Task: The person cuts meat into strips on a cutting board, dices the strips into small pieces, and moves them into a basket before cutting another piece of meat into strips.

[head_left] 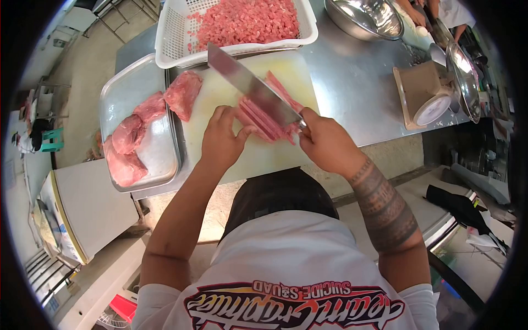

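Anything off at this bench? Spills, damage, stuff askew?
Nothing clearly stands out. Cubed meat sits inside the white basket, chunks in the metal tray, strips on the cutting board; no obvious spill or damage.

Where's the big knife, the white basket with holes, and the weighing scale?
Big knife (250, 83): head view, middle of its wide blade.
White basket (172, 30): head view, its side wall with the holes.
Weighing scale (419, 87): head view, its beige body.
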Demonstrator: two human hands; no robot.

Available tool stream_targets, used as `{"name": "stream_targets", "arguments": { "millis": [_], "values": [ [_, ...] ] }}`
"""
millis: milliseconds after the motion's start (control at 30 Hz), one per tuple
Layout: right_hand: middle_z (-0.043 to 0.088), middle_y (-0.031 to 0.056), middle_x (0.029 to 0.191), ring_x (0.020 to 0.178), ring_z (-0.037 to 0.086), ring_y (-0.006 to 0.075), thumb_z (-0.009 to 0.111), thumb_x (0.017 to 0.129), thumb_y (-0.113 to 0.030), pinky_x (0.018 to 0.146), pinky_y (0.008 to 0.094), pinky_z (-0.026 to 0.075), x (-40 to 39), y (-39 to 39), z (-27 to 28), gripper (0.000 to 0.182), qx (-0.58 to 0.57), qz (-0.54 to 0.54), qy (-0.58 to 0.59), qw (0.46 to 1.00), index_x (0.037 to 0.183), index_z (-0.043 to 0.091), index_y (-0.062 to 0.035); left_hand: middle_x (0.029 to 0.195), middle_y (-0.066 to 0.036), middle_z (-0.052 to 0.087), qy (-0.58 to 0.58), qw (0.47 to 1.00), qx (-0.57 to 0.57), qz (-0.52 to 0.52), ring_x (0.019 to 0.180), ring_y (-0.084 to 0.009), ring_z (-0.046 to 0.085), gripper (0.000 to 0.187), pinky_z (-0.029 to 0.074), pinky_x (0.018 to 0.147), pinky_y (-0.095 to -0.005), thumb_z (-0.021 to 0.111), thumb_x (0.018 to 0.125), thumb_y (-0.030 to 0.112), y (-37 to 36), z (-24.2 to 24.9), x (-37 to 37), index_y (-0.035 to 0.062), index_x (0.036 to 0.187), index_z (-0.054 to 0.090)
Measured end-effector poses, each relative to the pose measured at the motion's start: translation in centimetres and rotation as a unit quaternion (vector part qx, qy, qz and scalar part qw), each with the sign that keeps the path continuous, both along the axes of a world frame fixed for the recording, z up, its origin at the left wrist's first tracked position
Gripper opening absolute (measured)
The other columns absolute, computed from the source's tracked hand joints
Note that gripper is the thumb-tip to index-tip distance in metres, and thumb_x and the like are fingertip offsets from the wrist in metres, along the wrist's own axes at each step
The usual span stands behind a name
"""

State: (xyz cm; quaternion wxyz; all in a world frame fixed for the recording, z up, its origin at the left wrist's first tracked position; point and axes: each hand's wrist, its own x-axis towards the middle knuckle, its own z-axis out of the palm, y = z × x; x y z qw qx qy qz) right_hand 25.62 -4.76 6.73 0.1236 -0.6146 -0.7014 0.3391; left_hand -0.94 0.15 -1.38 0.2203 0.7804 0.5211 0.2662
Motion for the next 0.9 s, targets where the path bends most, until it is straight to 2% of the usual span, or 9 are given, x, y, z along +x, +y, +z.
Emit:
{"name": "stream_targets", "arguments": {
  "millis": [67,167,267,367,467,567,667,767,900],
  "values": [
    [0.072,0.0195,0.082,0.082,0.072,0.0422,0.065,0.096,-0.011,0.073,0.0528,0.057,0.1,-1.1,2.6,0.021,0.031,-0.019,-0.027,0.999,0.111,0.055,0.0012,0.118,-0.016,0.066,0.02,0.998,0.055,0.009,0.103,-0.0334,0.07,0.05,0.057,0.089,-0.0442,0.09,0.085,0.024,0.1,-0.2,0.0,0.0021,0.122,0.063],
    [0.072,0.0201,0.083,0.078,0.072,0.0414,0.065,0.096,-0.011,0.071,0.053,0.057,0.6,-2.5,3.3,0.02,0.076,-0.036,-0.028,0.996,0.111,0.055,-0.0003,0.115,-0.016,0.066,-0.058,0.973,-0.141,0.175,0.091,-0.0275,0.073,0.063,0.058,0.08,-0.0413,0.09,0.085,0.023,-0.3,2.1,2.4,-0.0026,0.131,0.056],
    [0.072,0.0213,0.083,0.077,0.073,0.0419,0.065,0.097,-0.013,0.07,0.0529,0.058,0.3,-3.2,1.5,0.02,0.088,-0.042,-0.061,0.993,0.11,0.056,-0.001,0.109,-0.016,0.065,-0.056,0.962,-0.19,0.187,0.08,-0.0215,0.072,0.066,0.059,0.073,-0.0366,0.085,0.088,0.018,0.3,0.6,3.1,-0.0048,0.138,0.049],
    [0.072,0.0223,0.084,0.078,0.073,0.0426,0.065,0.097,-0.014,0.07,0.0528,0.058,-0.2,-3.4,0.0,0.02,0.084,-0.038,-0.078,0.993,0.108,0.056,-0.0014,0.104,-0.014,0.065,-0.125,0.926,-0.28,0.22,0.081,-0.0199,0.071,0.058,0.06,0.071,-0.0323,0.077,0.091,0.009,0.9,-0.4,3.1,-0.0034,0.139,0.048],
    [0.072,0.0226,0.085,0.078,0.073,0.0425,0.065,0.097,-0.014,0.07,0.0523,0.059,-0.4,-3.4,-0.9,0.019,0.092,-0.035,-0.074,0.992,0.107,0.056,-0.0016,0.099,-0.015,0.067,-0.296,0.877,-0.304,0.225,0.084,-0.0212,0.073,0.058,0.062,0.069,-0.0335,0.077,0.087,0.01,0.3,-0.3,2.0,-0.0052,0.135,0.049],
    [0.072,0.0227,0.085,0.078,0.073,0.0426,0.066,0.096,-0.014,0.07,0.0516,0.059,-0.5,-3.5,-1.8,0.02,0.086,-0.034,-0.075,0.993,0.108,0.056,-0.0014,0.1,-0.012,0.067,-0.349,0.86,-0.303,0.215,0.081,-0.018,0.073,0.054,0.061,0.064,-0.0302,0.076,0.086,0.005,-0.5,-0.7,-0.7,-0.0035,0.134,0.052],
    [0.072,0.0208,0.084,0.077,0.074,0.0406,0.066,0.096,-0.014,0.07,0.0501,0.06,-1.0,-3.7,-2.1,0.018,0.117,-0.052,-0.076,0.989,0.107,0.058,-0.0021,0.105,-0.015,0.067,-0.213,0.899,-0.324,0.203,0.088,-0.0242,0.072,0.055,0.063,0.074,-0.0376,0.08,0.085,0.008,-1.3,-1.4,-3.6,-0.0017,0.134,0.057],
    [0.073,0.0183,0.086,0.079,0.075,0.0369,0.067,0.095,-0.015,0.069,0.0472,0.06,-1.8,-3.7,-2.2,0.019,0.139,-0.062,-0.097,0.984,0.108,0.061,-0.0026,0.114,-0.019,0.066,0.089,0.98,-0.064,0.166,0.102,-0.033,0.069,0.062,0.06,0.09,-0.045,0.085,0.083,0.013,-2.3,-4.4,-5.7,0.0012,0.138,0.059],
    [0.072,0.0155,0.091,0.081,0.075,0.0321,0.067,0.093,-0.014,0.069,0.0436,0.061,-2.1,-3.5,-4.3,0.022,0.206,-0.043,-0.163,0.964,0.11,0.064,-0.0008,0.121,-0.018,0.066,0.034,0.988,0.111,0.101,0.115,-0.0387,0.063,0.054,0.053,0.102,-0.048,0.086,0.083,0.015,-2.1,0.0,-2.1,0.008,0.134,0.066]
  ]
}}
